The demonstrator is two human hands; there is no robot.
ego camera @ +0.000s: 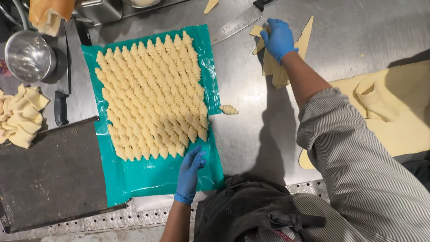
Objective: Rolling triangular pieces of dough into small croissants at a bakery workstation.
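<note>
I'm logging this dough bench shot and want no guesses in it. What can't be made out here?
Head view only:
- Dough sheet: cut off by the right edge and covered by the striped sleeve.
- Right hand: palm hidden; its grip on the dough triangles is unclear.
- Knife: handle cut off at the top edge.
- Left hand: fingertips at the shaped rolls; contact uncertain.

Bare steel tabletop (255, 134) btwn the teal sheet (152, 179) and the dough sheet (398, 116) at right: widest open lane, only one stray rolled piece (229, 109) in it. Teal sheet packed w/ rolled dough pieces (152, 94); free strip only along its near edge, where left hand (190, 172) rests. Far side: big knife (237, 22) and dough triangles (280, 58) under right hand (277, 38) block. Left: dark tray (49, 175), small knife (62, 105), metal bowl (29, 56), dough scraps (20, 116) crowd it.
</note>
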